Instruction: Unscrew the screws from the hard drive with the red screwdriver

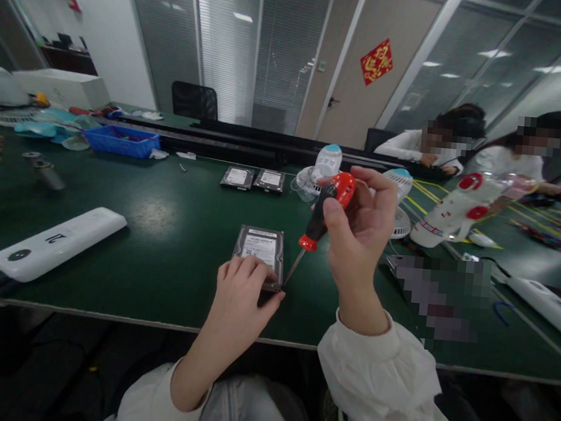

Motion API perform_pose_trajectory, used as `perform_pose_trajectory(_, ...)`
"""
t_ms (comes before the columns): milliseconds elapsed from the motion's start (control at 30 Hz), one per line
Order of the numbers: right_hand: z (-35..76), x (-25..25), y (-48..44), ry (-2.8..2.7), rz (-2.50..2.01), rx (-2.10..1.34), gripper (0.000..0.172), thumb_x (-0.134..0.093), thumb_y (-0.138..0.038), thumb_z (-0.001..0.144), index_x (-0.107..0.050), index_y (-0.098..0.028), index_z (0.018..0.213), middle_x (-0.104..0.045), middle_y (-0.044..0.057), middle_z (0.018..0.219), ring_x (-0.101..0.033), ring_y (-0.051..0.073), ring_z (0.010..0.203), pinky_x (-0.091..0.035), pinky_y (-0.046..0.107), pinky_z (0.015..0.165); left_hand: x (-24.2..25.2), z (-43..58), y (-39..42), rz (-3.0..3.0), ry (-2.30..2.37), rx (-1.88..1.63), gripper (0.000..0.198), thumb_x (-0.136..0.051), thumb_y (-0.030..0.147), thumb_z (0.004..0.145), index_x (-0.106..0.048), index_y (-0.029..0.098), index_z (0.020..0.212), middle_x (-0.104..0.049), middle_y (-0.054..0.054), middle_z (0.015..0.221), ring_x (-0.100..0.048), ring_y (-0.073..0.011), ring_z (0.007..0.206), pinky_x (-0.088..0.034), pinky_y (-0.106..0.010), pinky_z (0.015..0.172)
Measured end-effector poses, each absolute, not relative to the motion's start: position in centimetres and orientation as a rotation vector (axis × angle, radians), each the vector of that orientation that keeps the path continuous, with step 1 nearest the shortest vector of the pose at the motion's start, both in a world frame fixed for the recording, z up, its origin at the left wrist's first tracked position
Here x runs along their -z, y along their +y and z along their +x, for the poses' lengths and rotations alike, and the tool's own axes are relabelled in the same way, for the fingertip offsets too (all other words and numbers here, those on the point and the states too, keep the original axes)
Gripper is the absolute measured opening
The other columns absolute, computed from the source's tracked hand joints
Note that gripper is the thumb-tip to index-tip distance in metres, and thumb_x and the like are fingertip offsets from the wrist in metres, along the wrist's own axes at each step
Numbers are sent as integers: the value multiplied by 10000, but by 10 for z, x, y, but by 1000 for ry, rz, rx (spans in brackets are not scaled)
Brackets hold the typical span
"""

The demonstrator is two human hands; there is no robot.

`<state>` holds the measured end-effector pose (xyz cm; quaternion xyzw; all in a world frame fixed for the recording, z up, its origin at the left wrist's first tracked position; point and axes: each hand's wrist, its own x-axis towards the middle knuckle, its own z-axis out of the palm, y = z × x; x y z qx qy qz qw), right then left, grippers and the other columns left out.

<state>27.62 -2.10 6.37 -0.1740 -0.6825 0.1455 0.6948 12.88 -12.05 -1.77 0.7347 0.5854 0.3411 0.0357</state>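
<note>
A hard drive (pixel 262 243) lies flat on the green table, its white label facing up. Across its near end lies my left hand (pixel 245 283), fingers bent over the top and thumb at the near right corner, holding it. My right hand (pixel 364 234) grips a red-and-black screwdriver (pixel 324 209) by its handle, above and right of the drive. Its thin shaft slants down to the left, and the tip is at the drive's right edge near the front corner. Whether the tip sits in a screw is too small to tell.
Two more hard drives (pixel 237 177) lie farther back. A blue bin (pixel 122 141) is at the back left, a white bar-shaped device (pixel 59 243) at the left. Small white fans (pixel 328 161) and a white-and-red bottle (pixel 444 215) stand to the right. Co-workers (pixel 426 141) sit beyond.
</note>
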Motion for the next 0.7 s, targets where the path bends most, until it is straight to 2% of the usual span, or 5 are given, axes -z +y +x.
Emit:
perform_pose_trajectory(133, 278, -65, -22, -1557, -355, -344, 286, -611, -409, 971, -547, -302, 1228, -672, 40, 1093, -690, 191, 959, -633, 407, 816, 18, 129, -121, 2260, 1794, -1057, 133, -731, 224, 881, -626, 226, 963, -671, -49, 1046, -581, -295, 1033, -421, -466, 902)
perform_pose_trajectory(333, 275, -70, -26, -1498, -420, -120, 431, -827, -335, 805, -626, -310, 1185, -589, 23, 1102, -626, 160, 903, -609, 346, 776, 17, 128, -121, 2259, 1789, -1058, 134, -727, 226, 885, -621, 232, 966, -671, -49, 1052, -582, -294, 1042, -422, -463, 909)
perform_pose_trajectory(500, 278, -68, -25, -1535, -442, -158, 368, -729, -352, 890, -649, -299, 1245, -657, 39, 1143, -663, 196, 967, -609, 411, 846, 16, 128, -121, 2254, 1793, -1042, 135, -728, 226, 883, -623, 232, 966, -679, -49, 1049, -589, -292, 1035, -425, -464, 904)
perform_pose_trajectory(633, 279, -66, -24, -1561, -427, -233, 355, -573, -437, 982, -592, -301, 1310, -686, 60, 1191, -698, 231, 1064, -616, 459, 880, 16, 128, -121, 2259, 1795, -1046, 136, -725, 224, 886, -620, 235, 971, -681, -51, 1055, -591, -291, 1039, -424, -462, 905)
perform_pose_trajectory(700, 278, -67, -24, -1561, -415, -247, 345, -586, -450, 976, -567, -312, 1292, -689, 57, 1175, -706, 230, 1072, -619, 458, 886, 17, 129, -121, 2259, 1797, -1046, 136, -725, 220, 884, -622, 233, 972, -680, -51, 1054, -591, -293, 1042, -424, -461, 904)
